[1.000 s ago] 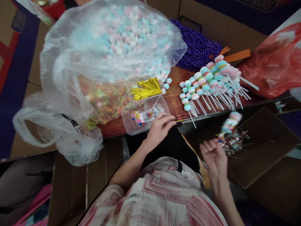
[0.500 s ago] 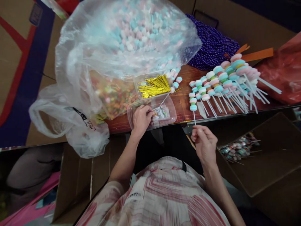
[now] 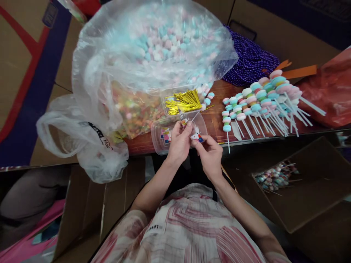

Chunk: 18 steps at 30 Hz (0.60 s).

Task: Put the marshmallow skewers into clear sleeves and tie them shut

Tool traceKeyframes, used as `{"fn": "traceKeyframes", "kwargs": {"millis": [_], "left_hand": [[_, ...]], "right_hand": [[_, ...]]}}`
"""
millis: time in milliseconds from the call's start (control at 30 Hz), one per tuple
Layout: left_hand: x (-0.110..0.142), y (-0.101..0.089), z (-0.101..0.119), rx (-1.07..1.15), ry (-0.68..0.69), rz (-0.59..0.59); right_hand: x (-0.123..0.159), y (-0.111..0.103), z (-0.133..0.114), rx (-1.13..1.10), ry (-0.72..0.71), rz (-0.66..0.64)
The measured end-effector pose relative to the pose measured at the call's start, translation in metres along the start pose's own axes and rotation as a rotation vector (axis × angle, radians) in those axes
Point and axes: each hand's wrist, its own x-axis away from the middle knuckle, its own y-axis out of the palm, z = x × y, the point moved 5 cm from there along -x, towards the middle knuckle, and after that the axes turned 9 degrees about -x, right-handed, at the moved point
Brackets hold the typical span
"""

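Observation:
Over a clear shallow tub (image 3: 157, 145) at the table's front edge, my two hands meet on a small clear printed plastic bag (image 3: 196, 135). My left hand (image 3: 178, 144) is closed on its left side, thumb against the fingers. On its right edge, my right hand (image 3: 210, 156) pinches. More printed bags (image 3: 166, 135) lie in the tub. Just behind stands another clear tub of gold twist ties (image 3: 188, 101). To the right, a marshmallow skewer (image 3: 226, 126) lies with its white stick over the table edge, at the end of a row of marshmallow skewers (image 3: 261, 96).
A large clear bag of marshmallows (image 3: 161, 47) covers the table's back, with a bag of orange and green sweets (image 3: 137, 113) before it. Purple cord (image 3: 249, 56) and a red bag (image 3: 326, 87) lie right. A cardboard box (image 3: 309, 186) of wrapped skewers stands below.
My right hand has let go of the skewer's stick and moved left to my left hand. My left hand has lifted a printed bag from the tub and moved slightly right.

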Motion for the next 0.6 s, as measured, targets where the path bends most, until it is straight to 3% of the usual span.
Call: {"fn": "traceKeyframes", "kwargs": {"millis": [200, 367, 600], "left_hand": [[0.008, 0.003, -0.008, 0.088, -0.216, -0.105], [0.006, -0.004, -0.011, 0.017, -0.133, -0.071], [0.016, 0.002, -0.02, 0.067, -0.069, 0.012]], "right_hand": [[-0.011, -0.02, 0.0, -0.111, 0.034, 0.05], [-0.012, -0.029, -0.003, -0.11, 0.028, 0.054], [-0.01, -0.023, -0.001, -0.224, 0.017, 0.106]]}}
